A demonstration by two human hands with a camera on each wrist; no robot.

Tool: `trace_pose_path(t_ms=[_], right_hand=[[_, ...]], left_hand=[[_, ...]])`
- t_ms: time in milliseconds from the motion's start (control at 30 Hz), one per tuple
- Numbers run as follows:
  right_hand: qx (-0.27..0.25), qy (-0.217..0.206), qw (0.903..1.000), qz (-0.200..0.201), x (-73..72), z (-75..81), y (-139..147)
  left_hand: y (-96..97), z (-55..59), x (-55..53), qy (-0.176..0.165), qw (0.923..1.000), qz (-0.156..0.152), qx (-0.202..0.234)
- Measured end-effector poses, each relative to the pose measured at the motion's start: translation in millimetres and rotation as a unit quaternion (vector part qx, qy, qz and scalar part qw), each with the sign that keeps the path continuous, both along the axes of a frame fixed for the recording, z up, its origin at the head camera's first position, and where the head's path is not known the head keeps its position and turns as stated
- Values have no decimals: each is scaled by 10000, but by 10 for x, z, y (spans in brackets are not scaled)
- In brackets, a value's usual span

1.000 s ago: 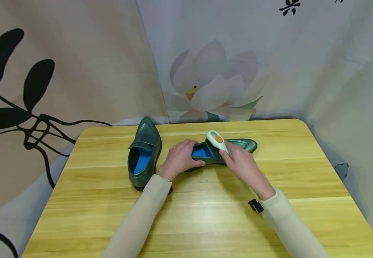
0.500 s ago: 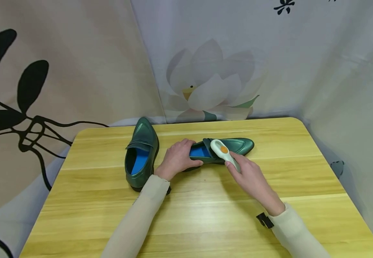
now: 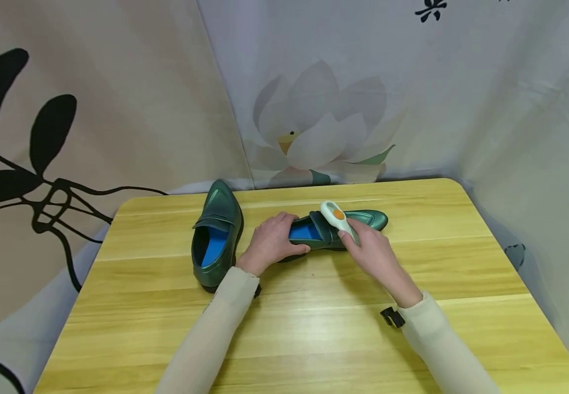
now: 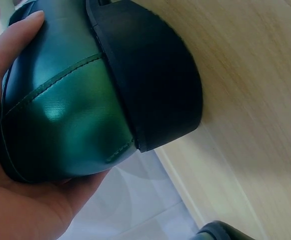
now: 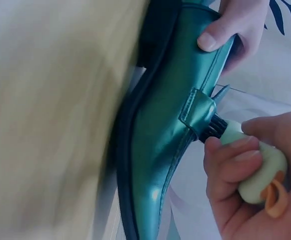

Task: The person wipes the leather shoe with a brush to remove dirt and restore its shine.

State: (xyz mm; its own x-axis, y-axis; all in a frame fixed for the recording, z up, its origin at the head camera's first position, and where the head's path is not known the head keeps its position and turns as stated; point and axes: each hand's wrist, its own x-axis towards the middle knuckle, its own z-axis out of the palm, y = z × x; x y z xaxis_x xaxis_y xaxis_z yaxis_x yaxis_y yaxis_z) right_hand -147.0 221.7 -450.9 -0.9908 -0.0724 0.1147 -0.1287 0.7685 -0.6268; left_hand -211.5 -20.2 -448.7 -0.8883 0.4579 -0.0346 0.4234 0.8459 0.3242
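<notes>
A metallic green loafer (image 3: 372,219) with a blue insole lies crosswise at the back of the table, toe to the right. My left hand (image 3: 273,242) grips its heel end; in the left wrist view the fingers and thumb wrap the green heel (image 4: 70,115) above the black sole. My right hand (image 3: 372,249) holds a white brush (image 3: 335,213) with an orange patch. Seen from the right wrist, its black bristles (image 5: 214,127) meet the strap across the loafer's upper (image 5: 198,112), and an orange loop hangs from the handle's end.
The matching green loafer (image 3: 219,219) stands left of my left hand, toe toward the back edge. Behind the wooden table (image 3: 309,339) hangs a pale curtain (image 3: 166,98) printed with a flower and dark leaves.
My right hand drew the brush toward me and to the right, then moved back up and left over the loafer's upper. The left hand keeps its grip on the heel.
</notes>
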Motion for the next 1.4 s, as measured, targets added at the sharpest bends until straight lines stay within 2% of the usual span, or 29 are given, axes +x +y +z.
trace_pose_path(t_ms=[300,433,600,833,1133,1400], right_hand=[[25,73,10000,-31,363,-105,154],[-22,224,9997,-22,441,-158,153],[35,255,9996,-130,420,-200,220],[186,109,9988,-440,394,-252,480],[449,547,9936,-877,334,-218,681],[516,469,9964,-477,315,-222,510]], left_hand=[[9,-13,-12,18,10000,1,-16],[-2,-18,-10,-16,10000,21,5],[-1,-34,-11,33,10000,-25,39],[5,-32,6,56,10000,-27,34],[9,-20,4,7,10000,-47,3],[0,-27,1,56,10000,-23,-28]])
